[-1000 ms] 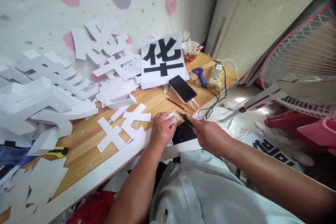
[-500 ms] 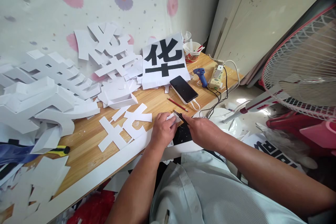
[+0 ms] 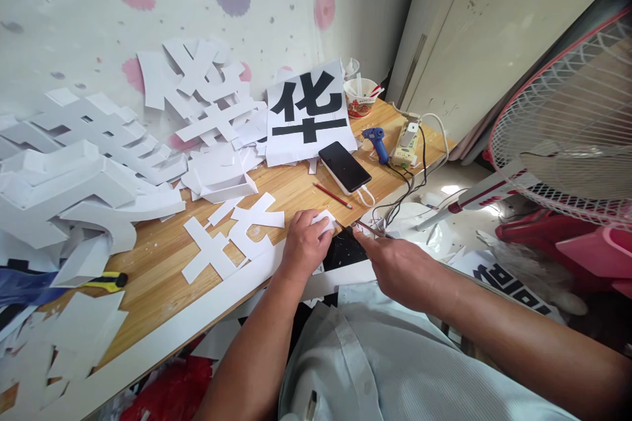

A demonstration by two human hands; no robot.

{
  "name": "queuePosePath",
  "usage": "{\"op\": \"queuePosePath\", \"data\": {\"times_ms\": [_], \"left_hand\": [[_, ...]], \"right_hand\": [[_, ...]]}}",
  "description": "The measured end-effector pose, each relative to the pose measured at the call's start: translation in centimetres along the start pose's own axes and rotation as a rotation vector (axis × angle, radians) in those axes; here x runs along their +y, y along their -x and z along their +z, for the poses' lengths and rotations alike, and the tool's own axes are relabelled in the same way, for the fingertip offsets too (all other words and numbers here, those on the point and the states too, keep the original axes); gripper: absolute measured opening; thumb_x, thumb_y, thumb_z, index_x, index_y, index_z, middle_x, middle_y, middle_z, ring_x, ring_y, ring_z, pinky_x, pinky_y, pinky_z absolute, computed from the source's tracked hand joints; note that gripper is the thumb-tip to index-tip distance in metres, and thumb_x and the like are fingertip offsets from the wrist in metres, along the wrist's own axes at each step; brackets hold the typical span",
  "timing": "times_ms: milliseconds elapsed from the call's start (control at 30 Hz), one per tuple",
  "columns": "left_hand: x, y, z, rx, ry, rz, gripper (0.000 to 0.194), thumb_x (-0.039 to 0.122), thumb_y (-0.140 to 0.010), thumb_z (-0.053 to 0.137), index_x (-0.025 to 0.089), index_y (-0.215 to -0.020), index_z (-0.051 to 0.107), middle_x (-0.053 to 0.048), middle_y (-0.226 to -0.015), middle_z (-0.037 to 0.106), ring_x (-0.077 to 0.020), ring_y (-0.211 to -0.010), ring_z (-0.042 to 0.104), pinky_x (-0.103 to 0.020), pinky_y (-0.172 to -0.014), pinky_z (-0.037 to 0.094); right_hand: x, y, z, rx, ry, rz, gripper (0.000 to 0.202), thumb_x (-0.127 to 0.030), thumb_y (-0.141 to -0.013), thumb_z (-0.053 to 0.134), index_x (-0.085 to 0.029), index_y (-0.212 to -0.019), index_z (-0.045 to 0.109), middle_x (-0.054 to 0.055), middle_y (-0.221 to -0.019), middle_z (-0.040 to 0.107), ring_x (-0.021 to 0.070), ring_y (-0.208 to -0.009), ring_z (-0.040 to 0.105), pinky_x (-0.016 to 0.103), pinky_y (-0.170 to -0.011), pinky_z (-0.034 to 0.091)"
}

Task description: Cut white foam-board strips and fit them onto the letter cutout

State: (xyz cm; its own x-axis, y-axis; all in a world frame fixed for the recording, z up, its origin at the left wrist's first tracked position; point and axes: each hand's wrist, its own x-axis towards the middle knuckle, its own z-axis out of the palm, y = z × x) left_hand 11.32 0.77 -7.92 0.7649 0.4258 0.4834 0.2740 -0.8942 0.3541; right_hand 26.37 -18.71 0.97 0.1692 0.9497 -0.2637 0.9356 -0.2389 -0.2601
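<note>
My left hand (image 3: 306, 241) is closed on a small white piece (image 3: 326, 221) at the front edge of the wooden table (image 3: 291, 191). Just right of it, my right hand (image 3: 392, 263) is closed round a thin dark tool (image 3: 368, 228), whose tip is apart from the white piece. Its kind is too small to tell. Below and between the hands lies a black surface (image 3: 343, 250) with white specks. A red pencil (image 3: 333, 196) is behind the hands. White cut-out shapes (image 3: 210, 250) lie flat to the left.
Behind are a phone (image 3: 345, 168), a printed character sheet (image 3: 306, 115), a blue glue gun (image 3: 378, 145), a power strip (image 3: 407, 145) and a paper bowl (image 3: 362, 99). White letter forms (image 3: 93, 184) crowd the left; a fan (image 3: 567, 125) stands right.
My right hand has moved right and slightly down with the dark tool, away from the white piece. My left hand keeps its hold and has barely moved.
</note>
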Motion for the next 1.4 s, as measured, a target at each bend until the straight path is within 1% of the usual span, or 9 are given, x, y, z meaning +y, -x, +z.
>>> {"op": "queuePosePath", "data": {"times_ms": [200,400,533,700,833,1033,1133,1200,1400], "left_hand": [[-0.1,0.0,-0.1,-0.012,-0.005,0.009,0.013,0.02,-0.096,0.075,0.023,-0.106,0.083,-0.013,-0.118,0.073,-0.0285,-0.107,0.065,-0.048,-0.097,0.059],[-0.2,0.0,-0.2,0.007,-0.01,0.026,0.017,0.018,-0.096,0.075,0.022,-0.11,0.082,-0.013,-0.117,0.073,-0.0286,-0.107,0.066,-0.048,-0.098,0.06],[-0.3,0.2,-0.2,0.02,-0.019,0.027,0.018,0.017,-0.095,0.075,0.022,-0.111,0.081,-0.013,-0.114,0.073,-0.0293,-0.107,0.066,-0.05,-0.098,0.06],[-0.2,0.5,-0.5,-0.002,-0.042,0.046,0.019,0.017,-0.096,0.074,0.021,-0.113,0.079,-0.013,-0.115,0.071,-0.0298,-0.11,0.065,-0.05,-0.1,0.06],[-0.3,0.8,-0.9,-0.017,-0.035,0.048,0.019,0.019,-0.096,0.075,0.021,-0.116,0.077,-0.014,-0.118,0.071,-0.0303,-0.112,0.066,-0.051,-0.101,0.06],[-0.1,0.9,-1.3,-0.023,-0.06,0.082,0.028,0.022,-0.1,0.073,0.02,-0.127,0.071,-0.016,-0.12,0.071,-0.0319,-0.112,0.066,-0.052,-0.101,0.06],[0.3,0.9,-1.6,-0.012,-0.064,0.107,0.035,0.022,-0.101,0.07,0.018,-0.136,0.066,-0.017,-0.122,0.071,-0.0324,-0.114,0.066,-0.053,-0.103,0.06],[0.7,1.0,-1.8,-0.003,-0.056,0.12,0.04,0.021,-0.101,0.07,0.019,-0.141,0.062,-0.017,-0.123,0.071,-0.0325,-0.115,0.066,-0.053,-0.104,0.06],[1.3,1.4,-2.0,0.038,-0.068,0.152,0.049,0.02,-0.101,0.069,0.022,-0.148,0.055,-0.017,-0.127,0.069,-0.0341,-0.119,0.067,-0.056,-0.107,0.059]], "right_hand": [[1.0,1.7,-0.1,0.019,-0.082,0.024,0.077,-0.003,-0.09,0.055,-0.011,-0.166,0.05,0.017,-0.116,0.084,0.0283,-0.096,0.083,0.031,-0.079,0.058],[1.9,1.5,0.8,0.262,-0.345,0.048,0.059,-0.02,-0.108,0.046,-0.016,-0.167,0.048,0.018,-0.141,0.077,0.031,-0.123,0.078,0.041,-0.102,0.061],[2.0,0.9,2.8,0.384,-0.595,0.073,0.064,-0.033,-0.11,0.053,-0.022,-0.172,0.038,0.015,-0.15,0.072,0.0305,-0.136,0.071,0.043,-0.109,0.059],[2.0,-0.5,4.8,0.43,-0.883,0.121,0.043,-0.043,-0.109,0.055,-0.022,-0.146,0.059,0.012,-0.125,0.079,0.0279,-0.106,0.078,0.04,-0.089,0.064],[2.0,-2.8,5.8,0.429,-1.093,0.106,0.035,-0.044,-0.109,0.053,-0.023,-0.136,0.056,0.01,-0.124,0.077,0.0181,-0.071,0.07,0.035,-0.07,0.062],[1.5,-6.7,6.2,0.572,-1.083,0.076,0.047,-0.032,-0.096,0.066,-0.021,-0.142,0.059,0.01,-0.126,0.077,0.0247,-0.106,0.075,0.041,-0.098,0.061],[1.0,-7.7,5.8,0.473,-1.164,0.135,0.041,-0.037,-0.097,0.065,-0.023,-0.136,0.064,0.009,-0.118,0.078,0.021,-0.077,0.074,0.037,-0.072,0.064],[0.7,-8.1,5.4,0.417,-1.245,0.172,0.032,-0.04,-0.097,0.066,-0.023,-0.124,0.067,0.007,-0.105,0.078,0.0167,-0.057,0.065,0.034,-0.054,0.058],[0.6,-9.2,5.1,0.376,-1.397,0.209,0.023,-0.036,-0.084,0.077,-0.024,-0.1,0.064,-0.005,-0.062,0.061,0.0156,-0.043,0.056,0.03,-0.041,0.05]]}}
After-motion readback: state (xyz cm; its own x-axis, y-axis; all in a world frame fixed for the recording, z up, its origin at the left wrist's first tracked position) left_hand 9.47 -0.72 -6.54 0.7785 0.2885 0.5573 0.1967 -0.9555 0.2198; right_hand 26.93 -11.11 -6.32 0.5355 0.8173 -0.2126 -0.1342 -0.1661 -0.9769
